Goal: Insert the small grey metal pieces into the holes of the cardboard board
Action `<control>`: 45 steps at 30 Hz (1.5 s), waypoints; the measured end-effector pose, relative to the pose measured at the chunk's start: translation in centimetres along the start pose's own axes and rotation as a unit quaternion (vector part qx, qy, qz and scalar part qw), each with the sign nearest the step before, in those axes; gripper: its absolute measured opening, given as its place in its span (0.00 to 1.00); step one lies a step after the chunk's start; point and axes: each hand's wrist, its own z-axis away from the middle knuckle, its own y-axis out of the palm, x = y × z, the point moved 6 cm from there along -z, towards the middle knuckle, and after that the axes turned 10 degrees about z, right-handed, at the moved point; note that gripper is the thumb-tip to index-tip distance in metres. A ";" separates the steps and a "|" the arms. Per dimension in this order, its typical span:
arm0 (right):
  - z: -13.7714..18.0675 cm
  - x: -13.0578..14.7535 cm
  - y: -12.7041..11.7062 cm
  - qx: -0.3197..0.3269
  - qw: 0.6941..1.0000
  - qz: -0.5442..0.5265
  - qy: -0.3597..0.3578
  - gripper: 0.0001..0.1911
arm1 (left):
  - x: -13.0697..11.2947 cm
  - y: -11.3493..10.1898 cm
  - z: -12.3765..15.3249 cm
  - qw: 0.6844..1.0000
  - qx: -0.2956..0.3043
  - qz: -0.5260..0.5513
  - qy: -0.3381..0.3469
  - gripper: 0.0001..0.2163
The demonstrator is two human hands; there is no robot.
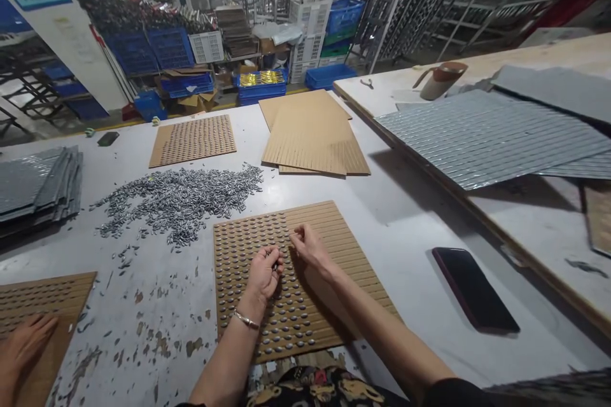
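Observation:
A brown slotted board (344,248) lies in front of me, its left part filled with rows of small silvery metal pieces. My left hand (264,273), a bracelet on its wrist, is curled closed over the filled rows and seems to hold several of the small pieces. My right hand (308,245) pinches its fingertips together on the board beside the last filled column; what is between them is too small to make out. A loose pile of the same metal pieces (176,200) spreads over the grey table behind the board, to the left.
A dark phone (475,289) lies to the right. Another person's hand (21,346) rests on a second board (48,299) at the lower left. Empty boards (193,140) and a stack of them (310,133) lie further back; grey sheets (35,184) are stacked far left. Ribbed sheets (482,137) cover the right table.

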 end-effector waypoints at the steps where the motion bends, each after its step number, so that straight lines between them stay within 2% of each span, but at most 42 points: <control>1: 0.7 0.6 -0.3 0.007 0.999 -0.038 -0.034 0.08 | 0.1 0.1 0.1 1.000 0.003 -0.003 -0.002 0.17; 4: 3.2 2.3 -0.6 0.075 0.984 -0.114 -0.113 0.11 | 0.9 0.7 0.4 0.999 0.025 -0.027 -0.015 0.20; 7: 4.6 2.1 -0.7 0.105 0.979 -0.147 -0.099 0.12 | 1.8 1.3 0.6 0.996 0.043 -0.067 -0.029 0.22; 10: 4.0 0.7 -0.7 0.081 0.985 -0.134 -0.072 0.12 | 2.2 1.1 0.6 0.996 0.031 -0.080 -0.032 0.20; 14: 2.0 -0.8 -0.8 0.014 1.000 -0.013 -0.022 0.13 | 1.2 0.2 0.4 0.999 -0.006 -0.050 0.005 0.19; 18: 1.1 -0.5 0.1 0.015 0.998 0.063 0.000 0.13 | 0.3 -0.3 0.5 0.998 0.005 -0.054 0.013 0.19; 24: 0.7 -0.9 1.0 0.032 0.983 0.170 0.055 0.09 | 0.1 -0.4 0.9 0.997 -0.012 -0.072 0.033 0.20; 27: 0.3 -1.1 0.8 0.031 0.986 0.156 0.049 0.07 | 0.0 -0.1 1.1 0.997 0.001 -0.073 0.037 0.22; 30: -0.2 -0.4 0.1 0.012 0.993 0.117 -0.009 0.06 | -0.3 -0.1 1.2 0.997 -0.006 -0.071 0.041 0.23; 33: -0.7 0.6 -0.1 0.009 0.991 0.121 -0.060 0.07 | -0.6 -0.2 1.4 0.996 -0.015 -0.071 0.047 0.24; 38: -1.1 0.7 0.7 0.029 0.989 0.139 -0.046 0.06 | -0.5 -0.4 1.4 0.996 -0.020 -0.073 0.043 0.24; 45: -1.3 0.0 0.7 0.026 0.992 0.119 -0.036 0.06 | -0.6 -0.6 1.1 0.995 -0.021 -0.082 0.050 0.21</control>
